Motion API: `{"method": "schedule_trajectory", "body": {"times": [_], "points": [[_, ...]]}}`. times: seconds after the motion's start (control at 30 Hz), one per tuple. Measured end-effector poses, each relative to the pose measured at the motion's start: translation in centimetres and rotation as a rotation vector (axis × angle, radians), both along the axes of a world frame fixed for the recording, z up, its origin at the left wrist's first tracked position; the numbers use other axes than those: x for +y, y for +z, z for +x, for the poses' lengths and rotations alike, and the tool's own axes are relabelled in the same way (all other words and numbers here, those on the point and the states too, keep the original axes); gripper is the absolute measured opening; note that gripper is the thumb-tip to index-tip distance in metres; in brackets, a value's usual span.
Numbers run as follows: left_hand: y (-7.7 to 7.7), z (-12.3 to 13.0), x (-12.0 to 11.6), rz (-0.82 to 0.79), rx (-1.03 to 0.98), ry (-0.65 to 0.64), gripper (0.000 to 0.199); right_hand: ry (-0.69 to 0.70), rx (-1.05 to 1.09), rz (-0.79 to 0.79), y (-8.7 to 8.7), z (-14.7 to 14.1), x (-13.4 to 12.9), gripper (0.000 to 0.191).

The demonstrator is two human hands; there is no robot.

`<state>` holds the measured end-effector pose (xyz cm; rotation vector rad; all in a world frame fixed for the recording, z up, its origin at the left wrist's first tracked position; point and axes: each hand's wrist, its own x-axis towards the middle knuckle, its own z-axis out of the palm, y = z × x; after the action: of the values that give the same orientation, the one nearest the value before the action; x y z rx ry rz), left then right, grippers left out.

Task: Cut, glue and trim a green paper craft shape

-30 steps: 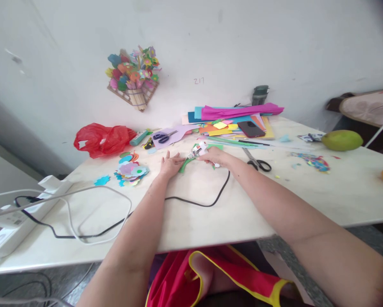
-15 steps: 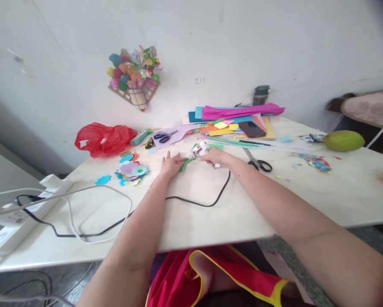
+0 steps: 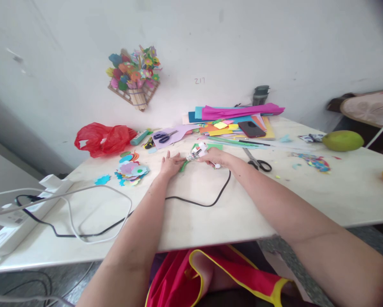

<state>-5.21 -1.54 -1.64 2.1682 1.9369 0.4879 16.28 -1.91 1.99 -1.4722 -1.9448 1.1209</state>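
Observation:
My right hand (image 3: pixel 216 156) is closed around a white glue gun (image 3: pixel 200 150), and its nozzle end points left. Below that nozzle lies a narrow green strip (image 3: pixel 183 166), low on the table. The thumb and index finger of my left hand (image 3: pixel 170 165) are closed on the strip's edge, while the other fingers spread away to the left. Part of the strip is hidden by the glue gun and my fingers. A green sheet (image 3: pixel 217 146) shows just behind my right hand. From the glue gun side a black cord (image 3: pixel 207 206) curves across the table.
Cut paper flowers (image 3: pixel 132 169) lie left of my hands, with a red plastic bag (image 3: pixel 105 138) behind them. Scissors (image 3: pixel 258 162) rest at the right; purple-handled scissors (image 3: pixel 165 136) lie farther back. A phone (image 3: pixel 252 129), coloured sheets (image 3: pixel 239 112) and a power strip (image 3: pixel 28 217) are around.
The glue gun's nozzle end has shifted slightly left and down along the green strip. My left hand stays in nearly the same place.

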Motion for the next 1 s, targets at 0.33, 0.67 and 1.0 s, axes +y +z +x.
{"method": "schedule_trajectory", "body": {"times": [0.33, 0.67, 1.0], "points": [[0.0, -0.1, 0.1, -0.005, 0.008, -0.007, 0.037, 0.031, 0.006, -0.011, -0.1, 0.0, 0.2, 0.032], [0.1, 0.0, 0.0, -0.017, 0.0, -0.012, 0.038, -0.046, 0.223, 0.008, -0.2, 1.1, 0.7, 0.031], [0.3, 0.0, -0.3, -0.018, 0.107, -0.059, 0.041, -0.201, 0.299, 0.008, -1.0, 0.9, 1.6, 0.021]]}}
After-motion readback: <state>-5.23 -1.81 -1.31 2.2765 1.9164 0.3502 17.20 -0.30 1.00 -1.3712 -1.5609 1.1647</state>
